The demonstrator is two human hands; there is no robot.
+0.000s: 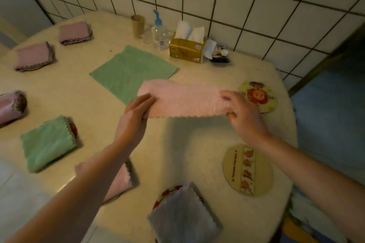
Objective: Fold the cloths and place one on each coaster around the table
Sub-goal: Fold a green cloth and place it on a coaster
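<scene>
pink cloth (183, 100) folded into a long strip, held above the table, near two bare coasters (247, 169).

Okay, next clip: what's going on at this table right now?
A person is folding a pink cloth, gripping one end with the left hand and the other with the right hand; it is already a long strip. A green cloth lies flat and unfolded behind it. Folded cloths already sit around the table, some with coasters showing beneath. Two coasters on the right, the cartoon coaster and the striped coaster, are still bare.
</scene>
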